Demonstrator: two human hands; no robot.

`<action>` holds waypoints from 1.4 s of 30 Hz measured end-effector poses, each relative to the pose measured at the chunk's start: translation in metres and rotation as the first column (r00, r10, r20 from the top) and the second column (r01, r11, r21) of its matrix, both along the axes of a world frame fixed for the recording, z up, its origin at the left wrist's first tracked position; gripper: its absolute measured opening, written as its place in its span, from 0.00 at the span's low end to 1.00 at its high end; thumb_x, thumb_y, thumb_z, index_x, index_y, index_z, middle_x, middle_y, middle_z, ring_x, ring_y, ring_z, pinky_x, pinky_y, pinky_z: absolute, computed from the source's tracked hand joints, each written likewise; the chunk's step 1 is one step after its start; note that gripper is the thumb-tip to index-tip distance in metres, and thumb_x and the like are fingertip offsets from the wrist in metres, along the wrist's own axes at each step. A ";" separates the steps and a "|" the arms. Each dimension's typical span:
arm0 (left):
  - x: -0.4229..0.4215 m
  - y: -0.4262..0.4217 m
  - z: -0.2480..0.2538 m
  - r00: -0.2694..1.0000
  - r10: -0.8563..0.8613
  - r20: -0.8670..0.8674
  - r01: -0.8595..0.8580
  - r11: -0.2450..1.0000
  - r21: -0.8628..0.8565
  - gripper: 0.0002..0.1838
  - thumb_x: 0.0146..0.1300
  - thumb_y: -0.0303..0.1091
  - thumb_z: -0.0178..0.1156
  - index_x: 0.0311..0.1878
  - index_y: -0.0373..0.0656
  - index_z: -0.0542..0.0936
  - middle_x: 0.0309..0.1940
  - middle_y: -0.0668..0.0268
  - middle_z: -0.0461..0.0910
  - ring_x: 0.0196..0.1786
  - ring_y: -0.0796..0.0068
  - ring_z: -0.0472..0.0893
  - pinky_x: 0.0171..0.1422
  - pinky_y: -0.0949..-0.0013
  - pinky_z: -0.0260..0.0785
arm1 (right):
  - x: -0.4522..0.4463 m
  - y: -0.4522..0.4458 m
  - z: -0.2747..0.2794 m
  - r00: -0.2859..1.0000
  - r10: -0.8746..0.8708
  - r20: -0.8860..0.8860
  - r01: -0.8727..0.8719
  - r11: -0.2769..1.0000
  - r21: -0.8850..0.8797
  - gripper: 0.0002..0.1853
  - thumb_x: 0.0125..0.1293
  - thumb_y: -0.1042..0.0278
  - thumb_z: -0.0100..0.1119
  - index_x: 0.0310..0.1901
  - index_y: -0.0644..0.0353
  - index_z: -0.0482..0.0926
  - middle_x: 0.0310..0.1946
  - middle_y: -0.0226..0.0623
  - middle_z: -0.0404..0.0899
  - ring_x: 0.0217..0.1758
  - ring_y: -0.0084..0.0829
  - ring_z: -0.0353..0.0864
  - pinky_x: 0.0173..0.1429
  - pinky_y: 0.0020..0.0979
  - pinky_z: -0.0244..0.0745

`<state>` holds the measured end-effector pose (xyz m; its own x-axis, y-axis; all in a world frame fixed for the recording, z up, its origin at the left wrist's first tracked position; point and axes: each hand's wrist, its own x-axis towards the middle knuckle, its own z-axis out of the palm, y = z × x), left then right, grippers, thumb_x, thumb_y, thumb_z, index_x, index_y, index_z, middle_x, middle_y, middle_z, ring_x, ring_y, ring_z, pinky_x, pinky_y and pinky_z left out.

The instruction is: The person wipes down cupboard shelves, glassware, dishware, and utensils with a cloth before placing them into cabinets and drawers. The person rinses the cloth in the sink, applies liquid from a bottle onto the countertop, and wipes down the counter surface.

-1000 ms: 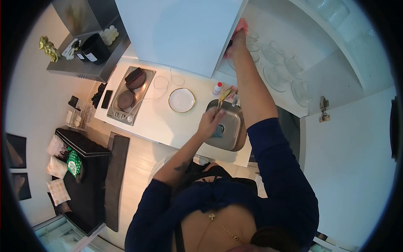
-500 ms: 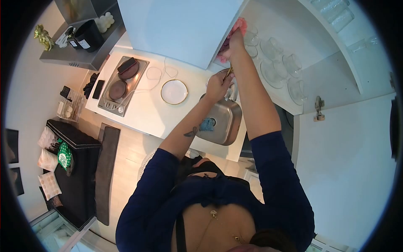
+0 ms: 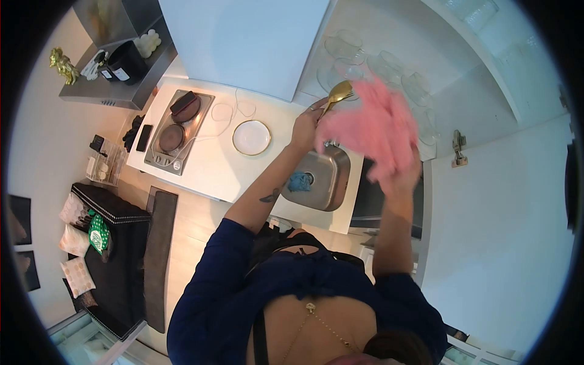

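My left hand (image 3: 306,129) is closed around the handle of a gold spoon (image 3: 339,92), its bowl pointing up and away above the counter behind the sink. Beside the bowl are thin gold tips, perhaps of a fork; I cannot be sure. A pink cloth (image 3: 386,121) hangs spread and blurred from my right hand (image 3: 404,178), which grips its near end. The cloth hides part of the tap and some glassware behind it. Below both hands, the steel sink (image 3: 336,161) has a crumpled blue cloth (image 3: 300,181) by its drain.
Clear glass cups (image 3: 384,66) stand in the open cabinet at the right, its door (image 3: 499,243) swung wide. A gold-rimmed white plate (image 3: 251,137) lies on the counter. Left of it are a two-plate hob (image 3: 172,139), a white cable and a phone (image 3: 144,138).
My right hand has pulled back from the cabinet toward me, bringing the pink cloth out over the sink area. My left hand has shifted slightly left, and the spoon's bowl now shows.
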<state>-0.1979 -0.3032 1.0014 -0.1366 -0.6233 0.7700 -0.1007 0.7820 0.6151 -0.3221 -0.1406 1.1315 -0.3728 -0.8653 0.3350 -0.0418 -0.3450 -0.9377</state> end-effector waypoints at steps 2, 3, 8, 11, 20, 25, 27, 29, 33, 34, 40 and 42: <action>0.009 0.015 0.027 0.989 -0.133 0.062 0.100 0.918 0.383 0.12 0.62 0.36 0.54 0.41 0.40 0.82 0.53 0.57 0.75 0.30 0.68 0.77 0.34 0.69 0.67 | -0.087 0.057 -0.058 0.966 0.222 0.135 -0.227 0.973 0.025 0.20 0.67 0.55 0.45 0.55 0.57 0.69 0.47 0.31 0.75 0.43 0.26 0.78 0.35 0.22 0.77; 0.010 0.016 0.030 0.989 -0.134 0.055 0.101 0.913 0.396 0.12 0.64 0.38 0.53 0.41 0.43 0.83 0.55 0.58 0.75 0.30 0.70 0.77 0.34 0.69 0.67 | -0.129 0.085 -0.092 0.628 0.532 0.568 -0.567 0.813 -0.135 0.20 0.66 0.53 0.48 0.54 0.54 0.70 0.46 0.30 0.76 0.39 0.22 0.79 0.32 0.20 0.76; 0.007 0.008 0.027 0.984 -0.117 0.131 0.062 0.929 0.365 0.11 0.63 0.37 0.54 0.36 0.43 0.83 0.56 0.60 0.73 0.33 0.61 0.78 0.37 0.64 0.69 | -0.097 0.208 -0.126 0.969 -0.157 0.193 0.074 0.922 0.381 0.20 0.69 0.54 0.45 0.55 0.59 0.69 0.46 0.35 0.75 0.43 0.27 0.77 0.48 0.27 0.75; 0.018 0.002 0.032 0.979 -0.082 0.185 0.034 0.968 0.248 0.11 0.63 0.37 0.54 0.36 0.43 0.83 0.57 0.59 0.72 0.31 0.64 0.78 0.36 0.65 0.69 | -0.111 0.295 -0.158 0.729 -0.477 0.491 0.300 0.867 0.397 0.20 0.65 0.56 0.48 0.53 0.60 0.70 0.49 0.39 0.75 0.45 0.30 0.78 0.47 0.30 0.76; 0.053 0.007 0.051 0.871 -0.165 0.463 0.127 0.986 0.111 0.10 0.62 0.36 0.55 0.33 0.39 0.78 0.55 0.60 0.72 0.33 0.60 0.79 0.36 0.61 0.70 | -0.089 0.219 -0.156 0.779 -0.366 0.509 0.004 0.815 0.580 0.21 0.58 0.60 0.48 0.51 0.61 0.71 0.37 0.38 0.77 0.29 0.31 0.79 0.15 0.25 0.73; 0.094 0.050 0.038 0.943 -0.165 0.290 0.125 0.981 0.151 0.10 0.62 0.33 0.53 0.32 0.35 0.77 0.48 0.56 0.73 0.34 0.61 0.78 0.36 0.64 0.69 | -0.011 0.024 -0.080 0.884 -0.067 0.462 -0.034 0.978 0.207 0.13 0.57 0.76 0.47 0.45 0.62 0.71 0.37 0.33 0.73 0.40 0.24 0.74 0.45 0.24 0.71; 0.121 0.066 0.025 0.972 -0.074 0.225 0.036 0.985 0.167 0.10 0.63 0.31 0.52 0.32 0.35 0.77 0.44 0.54 0.73 0.36 0.62 0.77 0.37 0.66 0.68 | 0.012 -0.034 -0.079 0.919 0.055 0.390 -0.081 0.995 0.051 0.14 0.58 0.76 0.46 0.47 0.62 0.69 0.41 0.34 0.72 0.44 0.25 0.73 0.48 0.26 0.70; 0.148 0.081 0.000 0.991 -0.034 0.129 -0.003 0.959 0.282 0.10 0.63 0.30 0.50 0.31 0.34 0.77 0.43 0.54 0.73 0.36 0.64 0.76 0.37 0.67 0.68 | 0.043 -0.084 -0.076 0.923 0.052 0.381 -0.009 0.993 -0.114 0.14 0.61 0.75 0.46 0.49 0.62 0.67 0.44 0.36 0.71 0.48 0.27 0.73 0.52 0.28 0.70; 0.212 0.120 -0.038 0.973 0.073 0.218 -0.170 0.868 0.467 0.12 0.64 0.30 0.49 0.30 0.34 0.77 0.44 0.56 0.74 0.36 0.66 0.76 0.40 0.69 0.68 | 0.089 -0.164 -0.037 0.808 0.050 0.587 0.118 0.963 -0.244 0.11 0.65 0.72 0.45 0.49 0.59 0.65 0.46 0.32 0.68 0.51 0.22 0.67 0.54 0.23 0.64; 0.223 0.130 -0.046 0.971 0.109 0.211 -0.199 0.860 0.469 0.12 0.65 0.30 0.49 0.30 0.34 0.78 0.43 0.56 0.74 0.37 0.66 0.76 0.40 0.70 0.68 | 0.095 -0.187 -0.035 0.842 -0.038 0.538 0.199 0.949 -0.243 0.11 0.67 0.67 0.44 0.49 0.57 0.65 0.43 0.31 0.69 0.44 0.22 0.69 0.48 0.22 0.67; 0.263 0.183 -0.080 0.949 0.247 0.194 -0.314 0.737 0.599 0.15 0.68 0.32 0.47 0.31 0.32 0.76 0.42 0.59 0.74 0.39 0.72 0.73 0.42 0.72 0.67 | 0.107 -0.224 -0.014 0.752 0.045 0.658 -0.009 0.998 -0.059 0.17 0.70 0.46 0.32 0.39 0.45 0.70 0.25 0.20 0.68 0.12 0.15 0.55 0.13 0.19 0.52; 0.264 0.190 -0.087 0.943 0.273 0.189 -0.331 0.716 0.615 0.15 0.68 0.32 0.47 0.31 0.32 0.76 0.41 0.60 0.74 0.37 0.73 0.73 0.42 0.73 0.67 | 0.099 -0.222 -0.015 0.739 -0.010 0.674 -0.093 0.989 0.116 0.18 0.69 0.44 0.35 0.34 0.44 0.70 0.22 0.18 0.66 0.15 0.13 0.57 0.14 0.19 0.52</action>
